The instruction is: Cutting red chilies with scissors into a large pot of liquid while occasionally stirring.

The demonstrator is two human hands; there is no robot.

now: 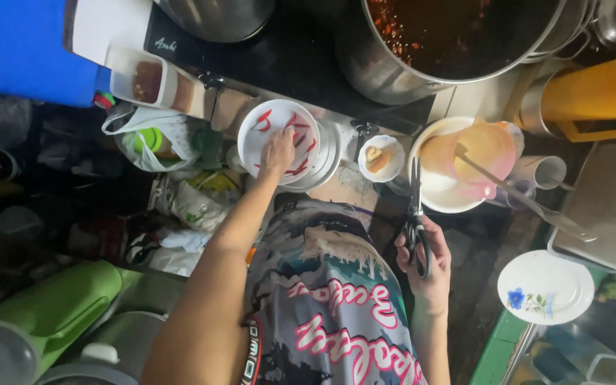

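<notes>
Left hand (278,151) rests fingers-down on the round white plate (269,128) bearing red chilli pieces (298,120), the top of a short stack on the bench (351,187); how far the fingers curl cannot be told. Right hand (425,264) is closed around the black-handled scissors (416,221), blades pointing toward the large white bowl (436,196) holding a pink plastic jug (490,150). A small white dish (381,158) sits between plate and bowl.

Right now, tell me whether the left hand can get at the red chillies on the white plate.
Probably yes: the left hand already rests on the white plate among the red chillies, nothing between.
</notes>
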